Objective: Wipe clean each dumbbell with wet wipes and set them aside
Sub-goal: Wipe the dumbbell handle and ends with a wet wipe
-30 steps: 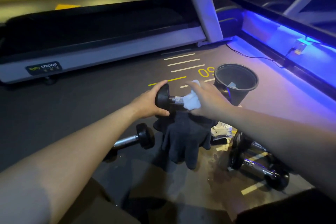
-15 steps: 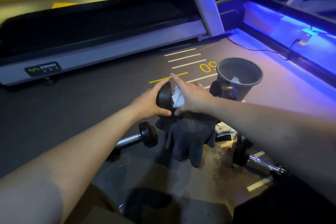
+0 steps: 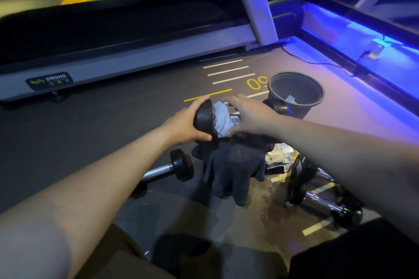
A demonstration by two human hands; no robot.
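Both bare forearms reached forward from the bottom corners and met mid-frame, above the floor. Left hand (image 3: 186,123) cupped the near black rubber end of the held dumbbell (image 3: 204,118): fingers over the top edge, thumb under the bottom edge, clenched on that head. Dumbbell sat roughly level, chrome handle running right toward its far black head beside the bin.

Right hand (image 3: 248,114) was palm down over the handle, wrist slightly bent, fingers reaching left and thumb below, pressing a crumpled white wet wipe (image 3: 221,118) against the handle right next to the left-hand head. Grasp was on the wipe, wrapped round the bar.

A dark grey knitted glove pair (image 3: 233,170) hung down below the hands; couldn't tell what held it.

On the dark rubber gym floor (image 3: 90,133):
- small black-headed chrome dumbbell (image 3: 172,166), left of the gloves
- larger black-and-chrome dumbbells (image 3: 317,195), under the right forearm
- white wipe packet (image 3: 277,154), partly hidden behind the gloves
- round black plastic bin (image 3: 294,95), just beyond the right hand, a pale scrap inside

Grey treadmill deck (image 3: 136,61) ran across the back; blue LED strip lit the right side.
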